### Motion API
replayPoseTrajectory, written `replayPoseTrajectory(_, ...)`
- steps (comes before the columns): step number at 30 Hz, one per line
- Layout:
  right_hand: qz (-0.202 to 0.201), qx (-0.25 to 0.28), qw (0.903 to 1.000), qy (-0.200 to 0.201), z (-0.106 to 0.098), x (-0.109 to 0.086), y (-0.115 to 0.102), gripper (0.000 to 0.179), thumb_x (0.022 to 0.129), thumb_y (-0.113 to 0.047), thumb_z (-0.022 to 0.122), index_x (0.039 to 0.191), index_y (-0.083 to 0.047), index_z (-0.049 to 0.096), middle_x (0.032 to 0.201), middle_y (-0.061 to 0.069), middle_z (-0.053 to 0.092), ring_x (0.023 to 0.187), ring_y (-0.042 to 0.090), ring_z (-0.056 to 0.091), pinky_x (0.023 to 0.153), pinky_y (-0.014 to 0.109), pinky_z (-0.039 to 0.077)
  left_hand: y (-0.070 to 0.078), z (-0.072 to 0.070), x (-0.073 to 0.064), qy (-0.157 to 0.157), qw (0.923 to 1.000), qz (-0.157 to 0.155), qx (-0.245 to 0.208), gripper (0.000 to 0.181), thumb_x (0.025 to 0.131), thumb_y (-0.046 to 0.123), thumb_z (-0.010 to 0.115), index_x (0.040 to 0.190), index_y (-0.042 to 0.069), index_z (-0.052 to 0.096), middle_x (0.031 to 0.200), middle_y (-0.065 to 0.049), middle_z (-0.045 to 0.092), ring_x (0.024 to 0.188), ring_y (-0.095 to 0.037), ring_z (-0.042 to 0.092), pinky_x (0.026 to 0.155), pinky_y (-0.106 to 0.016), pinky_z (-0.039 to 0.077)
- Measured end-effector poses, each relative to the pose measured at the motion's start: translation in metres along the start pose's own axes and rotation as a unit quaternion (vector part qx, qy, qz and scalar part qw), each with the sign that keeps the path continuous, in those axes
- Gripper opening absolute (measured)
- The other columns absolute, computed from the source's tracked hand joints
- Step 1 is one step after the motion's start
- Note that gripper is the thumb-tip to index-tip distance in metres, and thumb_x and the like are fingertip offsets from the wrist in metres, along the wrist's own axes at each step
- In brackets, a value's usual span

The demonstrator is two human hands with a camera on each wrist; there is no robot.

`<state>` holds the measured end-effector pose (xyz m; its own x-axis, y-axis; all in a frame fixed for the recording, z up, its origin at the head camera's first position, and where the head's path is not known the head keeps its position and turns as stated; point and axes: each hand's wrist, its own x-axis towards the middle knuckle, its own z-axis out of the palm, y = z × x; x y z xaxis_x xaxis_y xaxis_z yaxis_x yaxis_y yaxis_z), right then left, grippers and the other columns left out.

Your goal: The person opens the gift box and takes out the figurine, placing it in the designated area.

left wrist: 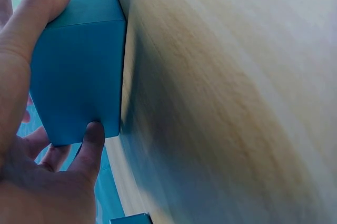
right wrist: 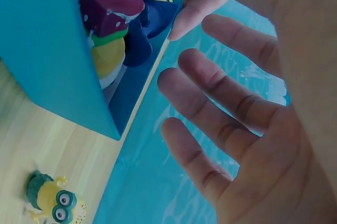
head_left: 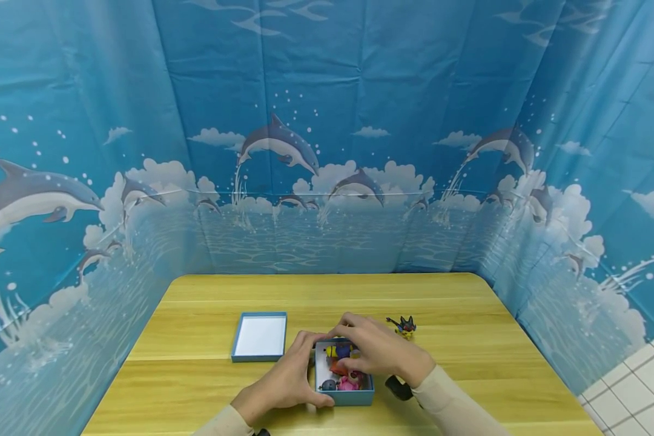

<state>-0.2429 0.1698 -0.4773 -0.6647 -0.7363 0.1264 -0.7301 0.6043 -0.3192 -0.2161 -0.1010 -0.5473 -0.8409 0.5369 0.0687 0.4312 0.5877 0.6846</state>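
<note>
My left hand grips an open blue box by its left side, thumb at the near corner and fingers toward the far end. Inside lie several small toy figures, among them a pink one, a grey round one and a yellow-and-blue one. A maroon figure shows by the box wall in the right wrist view. My right hand is over the box's right part, its thumb by an orange-red piece. Its four fingers extend loosely past the rim, spread apart.
A shallow blue lid with a white inside lies left of the box. Behind the right hand stands a dark, pointy-eared figure. A yellow minion figure is on the table near the box. A dolphin-print curtain surrounds the wooden table.
</note>
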Motion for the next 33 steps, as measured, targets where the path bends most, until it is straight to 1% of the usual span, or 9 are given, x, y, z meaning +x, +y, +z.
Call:
replayPoseTrajectory(6,0.013,0.018,0.9996,-0.015,0.002,0.005,0.000,0.045,0.105,-0.027,0.092,0.147,-0.018,0.079,0.133,0.004,0.072,0.106,0.015,0.072,0.092,0.033,0.063,-0.001,0.000,0.001,0.000,1.0000,0.001,0.003,0.123,0.082,0.066,0.103,0.178,0.027,0.038,0.169,0.001,0.046,0.147,-0.020,0.057,0.125,-0.051,0.056)
replayPoseTrajectory(14,0.018,0.027,0.9993,-0.021,0.007,0.012,-0.001,0.040,0.102,-0.030,0.094,0.140,-0.018,0.083,0.128,0.002,0.072,0.100,0.010,0.069,0.091,0.029,0.061,-0.002,0.001,0.001,-0.001,1.0000,-0.001,0.000,0.123,0.081,0.065,0.104,0.178,0.026,0.039,0.169,0.001,0.045,0.147,-0.020,0.057,0.126,-0.051,0.056)
replayPoseTrajectory(23,0.021,0.011,0.9996,-0.015,0.009,0.015,-0.001,0.036,0.101,-0.029,0.096,0.134,-0.019,0.085,0.123,0.000,0.071,0.097,0.009,0.070,0.089,0.029,0.063,-0.001,0.001,0.001,-0.001,1.0000,0.001,-0.001,0.122,0.082,0.063,0.104,0.178,0.026,0.038,0.170,0.000,0.045,0.148,-0.020,0.057,0.126,-0.050,0.055)
replayPoseTrajectory(27,0.028,0.002,0.9994,-0.019,0.011,0.017,-0.001,0.035,0.101,-0.029,0.095,0.133,-0.020,0.085,0.124,0.000,0.071,0.095,0.007,0.069,0.088,0.029,0.063,0.000,0.001,0.001,-0.002,1.0000,-0.001,0.000,0.123,0.082,0.063,0.104,0.178,0.026,0.038,0.171,0.000,0.045,0.149,-0.022,0.058,0.125,-0.051,0.056)
replayPoseTrajectory(33,0.033,-0.004,0.9992,-0.024,0.012,0.019,-0.001,0.031,0.103,-0.027,0.094,0.132,-0.020,0.085,0.124,-0.001,0.071,0.097,0.008,0.070,0.089,0.030,0.064,0.000,0.001,0.001,-0.003,1.0000,-0.002,-0.002,0.123,0.082,0.063,0.104,0.178,0.025,0.038,0.171,-0.002,0.045,0.149,-0.024,0.058,0.126,-0.051,0.055)
